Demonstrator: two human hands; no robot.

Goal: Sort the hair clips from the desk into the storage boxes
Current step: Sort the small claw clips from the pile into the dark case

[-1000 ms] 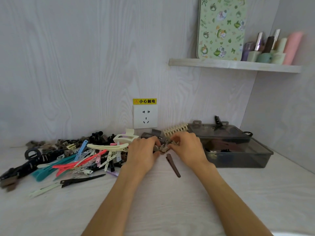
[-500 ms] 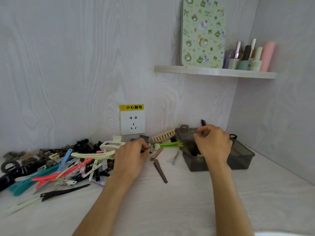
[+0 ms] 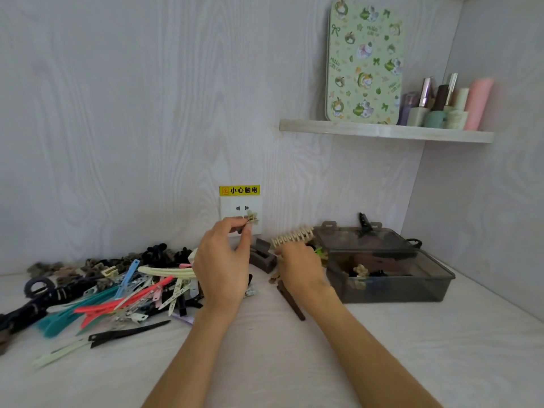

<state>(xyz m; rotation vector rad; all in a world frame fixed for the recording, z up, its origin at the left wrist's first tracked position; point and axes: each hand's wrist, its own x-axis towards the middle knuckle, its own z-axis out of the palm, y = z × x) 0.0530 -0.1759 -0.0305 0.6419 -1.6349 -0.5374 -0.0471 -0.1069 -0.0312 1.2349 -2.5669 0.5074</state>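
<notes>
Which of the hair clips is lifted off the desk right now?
The small beige flower-shaped clip, pinched in the left hand and raised in front of the wall socket. The other clips lie on the desk or in the box.

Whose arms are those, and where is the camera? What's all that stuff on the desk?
No machine here: a person wears a camera on their head, so you see their own two arms. The left hand pinches a small pale flower-shaped clip, lifted up. The right hand reaches among clips beside the smoky storage box; whether it holds one is hidden. A heap of colourful hair clips lies on the white desk, and a brown clip lies near the right wrist.
</notes>
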